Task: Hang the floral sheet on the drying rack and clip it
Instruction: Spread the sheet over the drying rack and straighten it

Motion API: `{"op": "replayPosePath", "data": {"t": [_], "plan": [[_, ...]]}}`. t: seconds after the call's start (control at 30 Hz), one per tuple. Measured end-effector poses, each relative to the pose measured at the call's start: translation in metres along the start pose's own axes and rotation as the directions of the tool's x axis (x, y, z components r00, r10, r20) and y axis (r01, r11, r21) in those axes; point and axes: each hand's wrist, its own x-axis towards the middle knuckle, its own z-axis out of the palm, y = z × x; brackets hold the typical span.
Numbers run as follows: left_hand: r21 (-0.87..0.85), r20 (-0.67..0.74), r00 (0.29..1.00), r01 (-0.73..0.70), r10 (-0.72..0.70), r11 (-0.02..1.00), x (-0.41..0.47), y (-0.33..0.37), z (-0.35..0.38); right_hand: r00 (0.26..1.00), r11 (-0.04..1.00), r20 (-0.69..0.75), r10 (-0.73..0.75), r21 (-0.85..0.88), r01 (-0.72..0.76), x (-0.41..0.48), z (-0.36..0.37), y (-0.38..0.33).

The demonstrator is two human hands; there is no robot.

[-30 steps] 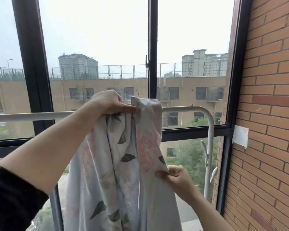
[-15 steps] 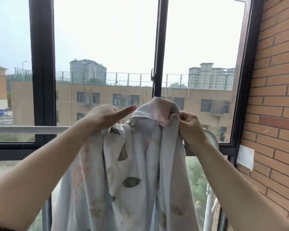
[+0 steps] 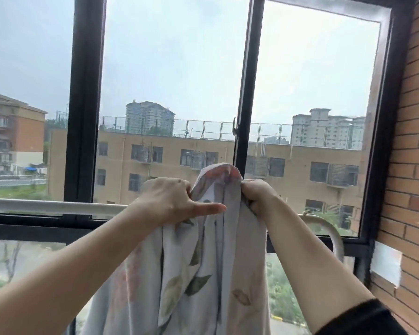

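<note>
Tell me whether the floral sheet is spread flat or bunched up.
Bunched up. The floral sheet hangs in narrow vertical folds, its top gathered into a hump gripped between the left hand and right hand.

sheet (image 3: 203, 274) bunched between both hands, rack rail (image 3: 53, 206) behind, window (image 3: 172, 93) beyond, brick wall (image 3: 411, 165) right

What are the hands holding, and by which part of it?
The floral sheet. The left hand and the right hand each grip its bunched top fold, one on either side.
</note>
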Motion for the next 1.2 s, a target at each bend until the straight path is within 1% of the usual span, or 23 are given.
{"op": "replayPosePath", "data": {"t": [0.07, 0.13, 0.2, 0.27, 0.3, 0.37, 0.43, 0.47, 0.53, 0.6, 0.63, 0.67, 0.77, 0.83, 0.9, 1.0, 1.1, 1.13, 1.2], "plan": [[0.011, 0.014, 0.999, 0.038, -0.038, 0.999, 0.004, 0.007, 0.002, 0.993, 0.998, 0.102, 0.055, 0.02, -0.057, 0.002, -0.004, -0.002], [-0.022, 0.045, 0.995, 0.087, -0.086, 0.996, 0.01, 0.01, 0.0, 0.976, 0.991, 0.205, 0.078, 0.091, -0.099, 0.0, -0.004, -0.003], [-0.149, 0.1, 0.99, 0.111, -0.097, 0.983, 0.015, 0.007, 0.0, 0.964, 0.977, 0.256, 0.067, 0.177, -0.115, -0.002, -0.003, -0.004], [-0.307, 0.135, 0.989, 0.104, -0.065, 0.946, 0.018, -0.002, 0.002, 0.955, 0.962, 0.294, 0.044, 0.246, -0.12, -0.002, -0.003, -0.004], [-0.359, 0.133, 0.99, 0.089, -0.043, 0.929, 0.019, -0.007, 0.003, 0.949, 0.956, 0.312, 0.038, 0.264, -0.125, -0.003, -0.003, -0.003], [-0.421, 0.084, 0.996, 0.058, -0.025, 0.905, 0.019, -0.014, 0.004, 0.941, 0.958, 0.335, 0.049, 0.25, -0.139, -0.003, -0.003, -0.004], [-0.434, 0.022, 0.999, 0.034, -0.027, 0.9, 0.018, -0.016, 0.002, 0.941, 0.962, 0.332, 0.065, 0.228, -0.148, -0.004, -0.002, -0.004], [-0.438, 0.02, 1.0, 0.015, -0.008, 0.899, 0.016, -0.016, 0.0, 0.941, 0.963, 0.33, 0.069, 0.223, -0.149, -0.005, -0.001, -0.004], [-0.438, 0.076, 0.996, -0.011, 0.049, 0.899, 0.009, -0.012, -0.008, 0.939, 0.968, 0.337, 0.074, 0.203, -0.149, -0.006, 0.0, -0.004], [-0.354, 0.121, 0.992, -0.001, 0.047, 0.935, -0.001, -0.006, -0.013, 0.941, 0.975, 0.332, 0.066, 0.18, -0.132, -0.009, 0.0, -0.004], [-0.292, 0.097, 0.995, -0.001, 0.031, 0.956, -0.005, -0.004, -0.014, 0.945, 0.976, 0.323, 0.058, 0.179, -0.121, -0.01, -0.001, -0.004], [-0.244, 0.045, 0.999, -0.01, 0.022, 0.97, -0.008, -0.003, -0.013, 0.948, 0.976, 0.313, 0.05, 0.186, -0.113, -0.01, -0.001, -0.004], [-0.252, -0.147, 0.989, -0.059, 0.022, 0.966, -0.018, -0.004, -0.008, 0.957, 0.975, 0.288, 0.041, 0.196, -0.1, -0.009, 0.0, -0.005], [-0.236, -0.213, 0.976, -0.098, 0.047, 0.967, -0.022, -0.008, -0.005, 0.957, 0.975, 0.285, 0.046, 0.196, -0.105, -0.01, 0.003, -0.005], [-0.244, -0.196, 0.977, -0.135, 0.088, 0.96, -0.021, -0.013, -0.004, 0.955, 0.976, 0.29, 0.059, 0.184, -0.117, -0.01, 0.006, -0.007], [-0.3, -0.143, 0.978, -0.187, 0.15, 0.935, -0.017, -0.019, -0.002, 0.954, 0.979, 0.293, 0.066, 0.165, -0.119, -0.012, 0.004, -0.008], [-0.413, -0.222, 0.957, -0.267, 0.188, 0.87, -0.016, -0.02, 0.001, 0.952, 0.978, 0.298, 0.067, 0.17, -0.122, -0.014, -0.002, -0.007], [-0.431, -0.244, 0.949, -0.289, 0.198, 0.855, -0.016, -0.021, 0.002, 0.952, 0.978, 0.298, 0.067, 0.169, -0.122, -0.015, -0.003, -0.007], [-0.412, -0.264, 0.938, -0.322, 0.226, 0.853, -0.016, -0.024, 0.002, 0.952, 0.977, 0.3, 0.065, 0.173, -0.121, -0.015, -0.002, -0.007]]}}
